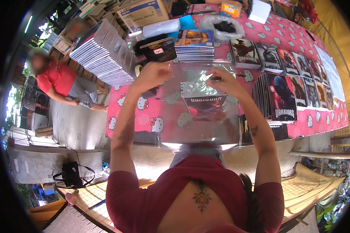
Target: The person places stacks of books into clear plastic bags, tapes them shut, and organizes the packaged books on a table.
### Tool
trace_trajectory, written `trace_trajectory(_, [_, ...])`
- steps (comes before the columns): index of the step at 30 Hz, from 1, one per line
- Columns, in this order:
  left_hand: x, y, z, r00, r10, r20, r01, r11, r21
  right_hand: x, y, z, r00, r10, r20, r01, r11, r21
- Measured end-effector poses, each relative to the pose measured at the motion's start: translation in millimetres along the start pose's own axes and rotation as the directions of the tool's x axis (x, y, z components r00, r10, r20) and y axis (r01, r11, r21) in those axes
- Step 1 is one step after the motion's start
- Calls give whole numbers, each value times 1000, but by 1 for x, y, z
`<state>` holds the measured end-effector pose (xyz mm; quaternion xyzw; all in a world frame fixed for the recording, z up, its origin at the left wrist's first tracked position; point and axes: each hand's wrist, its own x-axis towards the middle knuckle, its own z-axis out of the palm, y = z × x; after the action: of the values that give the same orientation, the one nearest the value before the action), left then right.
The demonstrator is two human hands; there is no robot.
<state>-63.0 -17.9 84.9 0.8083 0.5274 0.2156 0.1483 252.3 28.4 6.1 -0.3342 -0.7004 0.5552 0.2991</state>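
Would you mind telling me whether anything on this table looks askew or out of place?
Nothing looks damaged or spilled. The slanted stack of notebooks at the table's left end leans like fallen dominoes; the dark-covered notebooks lie in tidy overlapping rows.

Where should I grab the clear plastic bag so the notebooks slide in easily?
Probably the open top edge of the clear plastic bag, one corner per hand, from above. The left hand and right hand already pinch it there, and the notebooks sit at that end.

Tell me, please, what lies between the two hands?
In the head view, between the left hand and the right hand stretches the top edge of a clear plastic bag with dark notebooks inside.
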Motion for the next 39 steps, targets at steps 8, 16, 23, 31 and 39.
trace_trajectory(8, [118, -32, 98, 613, 342, 713, -193, 939, -285, -2, -5, -3, 1000, 15, 4, -15, 1000, 6])
trace_trajectory(16, [33, -70, 136, 906, -52, 421, 421, 237, -876, -44, 10, -2, 974, -153, -169, 186, 961, 204])
trace_trajectory(23, [-68, 20, 147, 849, -517, 109, 368, 431, -824, -49, 35, 39, 939, 239, -246, -106, 885, 454])
trace_trajectory(31, [-62, 24, -97, 516, -313, -797, -239, 841, -485, -46, -115, 37, 827, -463, -318, 481, 876, -24])
trace_trajectory(39, [-5, -170, -300, -64, -355, -933, 594, 737, -321, -163, -87, -90, 641, -390, -661, -5, 859, -512])
